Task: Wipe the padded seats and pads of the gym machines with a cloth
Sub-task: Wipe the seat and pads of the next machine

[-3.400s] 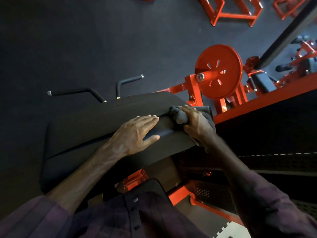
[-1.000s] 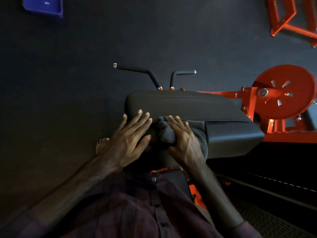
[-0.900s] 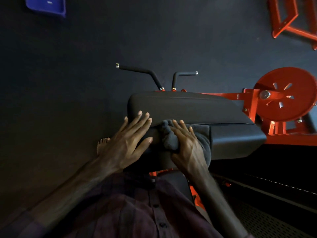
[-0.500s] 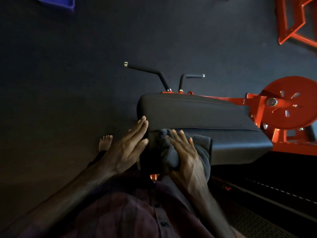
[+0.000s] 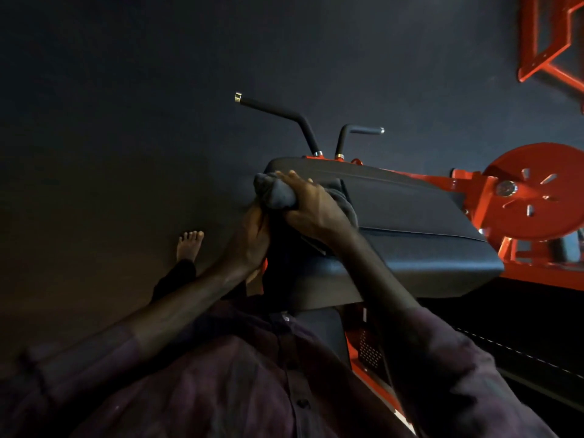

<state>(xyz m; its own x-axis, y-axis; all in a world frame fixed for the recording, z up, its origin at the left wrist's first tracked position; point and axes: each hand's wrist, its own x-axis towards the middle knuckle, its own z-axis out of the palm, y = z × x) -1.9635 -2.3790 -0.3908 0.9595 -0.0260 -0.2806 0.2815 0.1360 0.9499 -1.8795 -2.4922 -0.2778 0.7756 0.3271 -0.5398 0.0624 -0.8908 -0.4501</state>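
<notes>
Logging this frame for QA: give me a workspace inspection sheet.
Surface: black padded pad of a red-framed machine, tilted.
Job's things: grey cloth bunched at the pad's far left corner.
Clutter: nothing seen.
Hands: right hand grips the cloth against the pad; left hand at the pad's left edge, grip unclear.
Cables: nothing seen.
Surroundings: dark floor; two black handles beyond the pad; red weight plate at right; red frame top right; bare foot on the floor.
</notes>
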